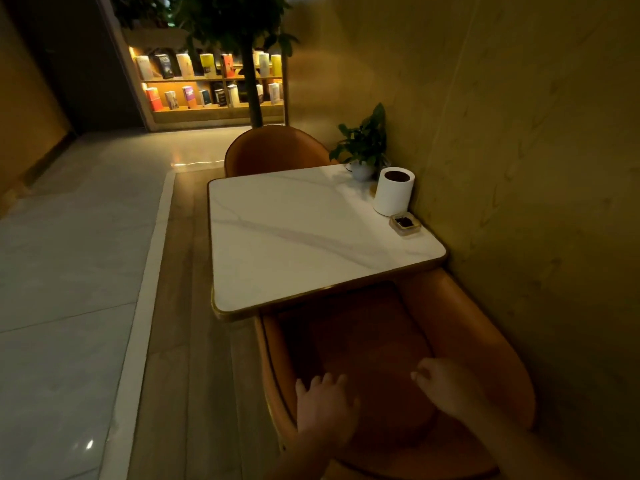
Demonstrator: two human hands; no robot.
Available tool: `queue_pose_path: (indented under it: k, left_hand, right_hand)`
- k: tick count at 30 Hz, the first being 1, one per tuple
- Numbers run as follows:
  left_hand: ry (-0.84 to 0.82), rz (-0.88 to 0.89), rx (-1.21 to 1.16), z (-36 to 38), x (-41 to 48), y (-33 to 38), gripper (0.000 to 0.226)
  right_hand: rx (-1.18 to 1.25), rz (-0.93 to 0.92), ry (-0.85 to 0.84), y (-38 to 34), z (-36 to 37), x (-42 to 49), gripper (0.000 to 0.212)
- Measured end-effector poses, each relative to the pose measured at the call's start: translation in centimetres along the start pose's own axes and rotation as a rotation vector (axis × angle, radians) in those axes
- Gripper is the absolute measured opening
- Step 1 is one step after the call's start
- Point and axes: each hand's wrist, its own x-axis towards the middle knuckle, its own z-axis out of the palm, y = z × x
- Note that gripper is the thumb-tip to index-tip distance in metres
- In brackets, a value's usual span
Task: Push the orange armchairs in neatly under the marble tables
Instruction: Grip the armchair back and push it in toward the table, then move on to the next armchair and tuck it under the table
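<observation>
A white marble table [294, 233] with a gold rim stands against the wall. An orange armchair [478, 327] sits at its near side, the front of its seat tucked under the table edge. My left hand [323, 407] hovers over the chair's near back rim, fingers spread, holding nothing. My right hand [446, 384] is over the seat's right side, fingers loosely curled and empty. A second orange armchair [273, 150] stands at the far side, its back showing above the tabletop.
On the table's wall side are a potted plant [363, 147], a white cylindrical container [394, 192] and a small ashtray [404, 224]. The wall runs close on the right. A tiled aisle [76, 271] lies left; a tree trunk and lit bookshelf [211, 84] beyond.
</observation>
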Motion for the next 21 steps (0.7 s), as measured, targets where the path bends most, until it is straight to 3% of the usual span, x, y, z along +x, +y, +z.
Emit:
queue_pose_path:
  k: [5,11,16,21]
  left_hand:
    - [0.047,0.108,0.033,-3.9,-0.4,-4.0,0.054]
    - [0.08,0.095,0.02,-8.1,0.2,-10.5,0.06]
    - [0.173,0.059,0.047,-13.9,4.9,-16.5,0.059]
    - [0.176,0.002,0.107,-19.9,11.0,-22.4,0.065]
  right_hand:
    - [-0.015,0.039,-0.019,-6.0,-2.0,0.7,0.038]
    - [0.054,0.008,0.057,-12.8,-2.7,3.1,0.044]
    - [0.058,-0.033,0.181,-19.8,-4.8,10.2,0.046]
    - [0.094,-0.098,0.172,-27.6,-5.4,18.8,0.043]
